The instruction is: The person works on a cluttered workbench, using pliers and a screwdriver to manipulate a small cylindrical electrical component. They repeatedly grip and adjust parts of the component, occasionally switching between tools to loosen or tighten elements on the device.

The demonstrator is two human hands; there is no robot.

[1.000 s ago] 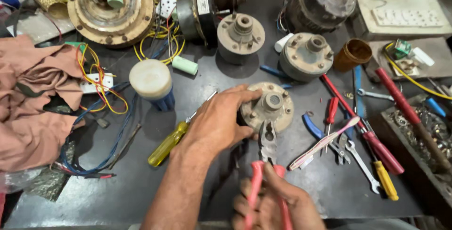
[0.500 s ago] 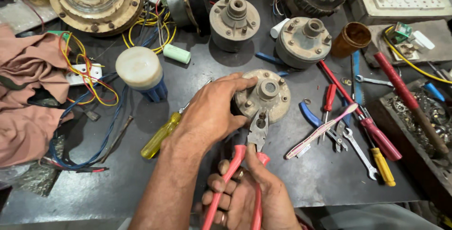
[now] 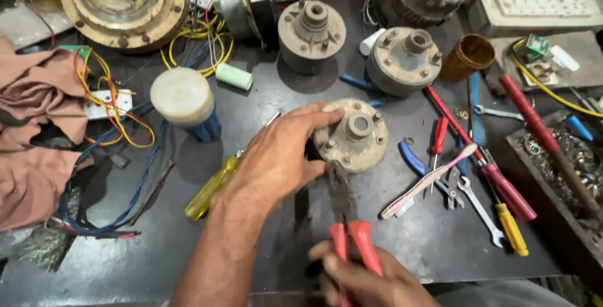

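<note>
My left hand [image 3: 276, 159] grips the left side of a round, dusty metal motor end cap [image 3: 355, 132] that lies flat on the dark workbench [image 3: 188, 250]. Several bolts ring the cap's central hub. My right hand [image 3: 367, 282], at the bottom edge, is closed on the red handles of a pair of pliers [image 3: 344, 216]. The pliers' jaws meet the cap's near rim, just below my left thumb.
Two similar motor caps [image 3: 312, 33] [image 3: 405, 62] stand behind. A yellow-handled screwdriver [image 3: 210, 187] lies under my left wrist. Red screwdrivers [image 3: 483, 156], blue pliers [image 3: 414, 159], spanners and a toothbrush lie right. A white-topped blue capacitor [image 3: 185, 103], wires and brown cloth [image 3: 31, 156] are left.
The view has shifted downward and closer. My right hand dropped lower in the frame, and the pliers stand more upright with their handles squeezed together against the cap's near rim.
</note>
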